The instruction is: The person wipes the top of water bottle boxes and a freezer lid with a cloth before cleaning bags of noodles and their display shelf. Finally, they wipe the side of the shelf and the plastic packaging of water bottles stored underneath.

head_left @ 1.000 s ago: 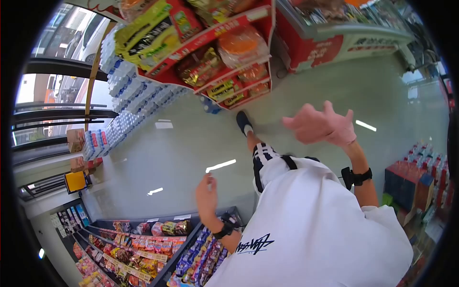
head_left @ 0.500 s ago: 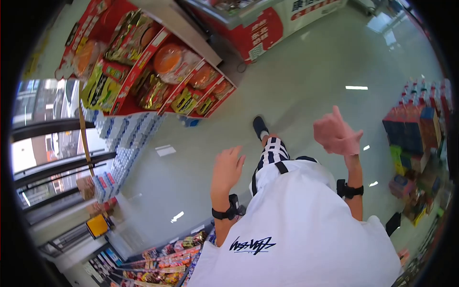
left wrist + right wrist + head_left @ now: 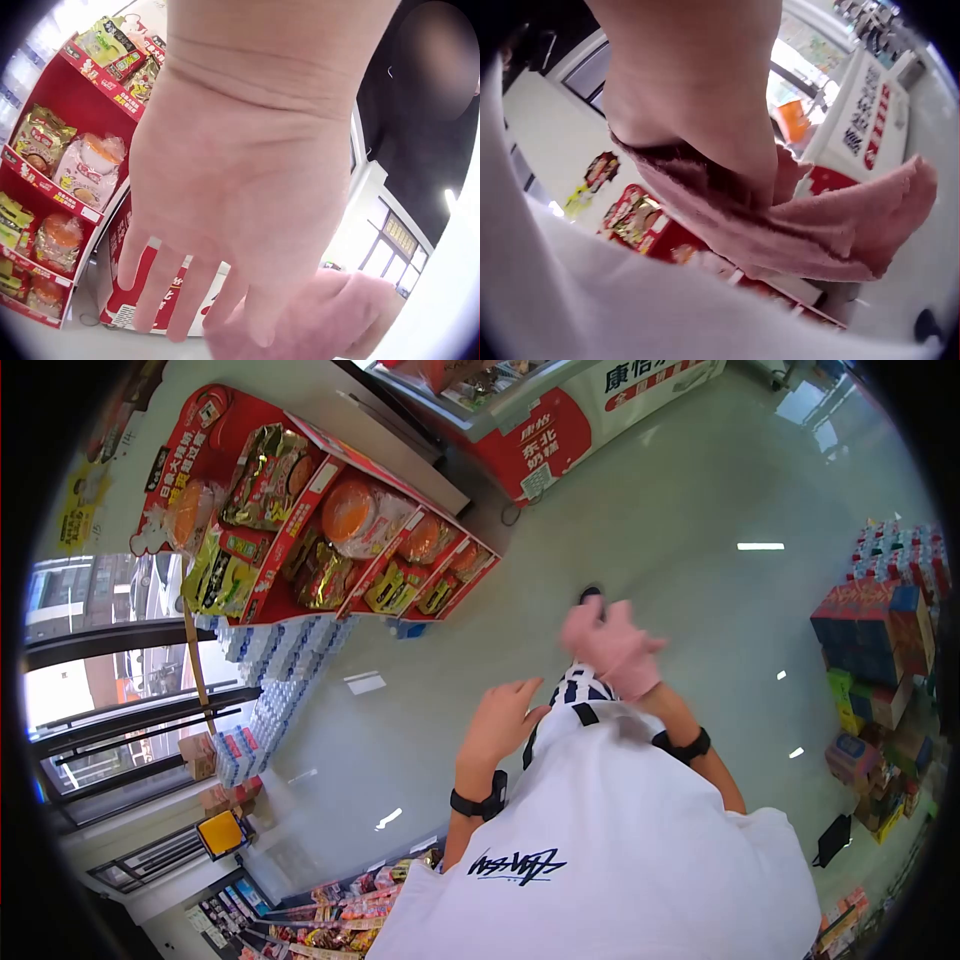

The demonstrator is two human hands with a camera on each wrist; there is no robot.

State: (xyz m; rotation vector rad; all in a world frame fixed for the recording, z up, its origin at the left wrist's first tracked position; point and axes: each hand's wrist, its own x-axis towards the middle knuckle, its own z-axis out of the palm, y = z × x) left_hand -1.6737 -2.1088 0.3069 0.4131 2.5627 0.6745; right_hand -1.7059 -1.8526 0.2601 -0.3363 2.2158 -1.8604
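Observation:
A pink cloth [image 3: 608, 642] [image 3: 832, 232] is gripped by my right hand [image 3: 640, 682] [image 3: 705, 127]; in the right wrist view its folds wrap about the fingers and hide most of them, and one loose end hangs out to the right. My left hand [image 3: 498, 722] [image 3: 232, 180] holds nothing; its fingers are extended and slightly spread in the left wrist view. The two hands are apart in the head view, in front of the white shirt [image 3: 600, 840], with the cloth farther forward and to the right of the left hand.
A red display rack [image 3: 300, 510] of packaged food stands at the upper left, beside a white-and-red freezer [image 3: 560, 435]. Bottled water [image 3: 285, 680] is stacked by the window. Boxes [image 3: 865, 625] and bottles are at the right; snack shelves [image 3: 340, 910] are at the bottom left.
My right hand has moved left across the front of the body with the cloth, closer to my left hand. My left hand has risen and shifted right. The view has turned, showing more rack.

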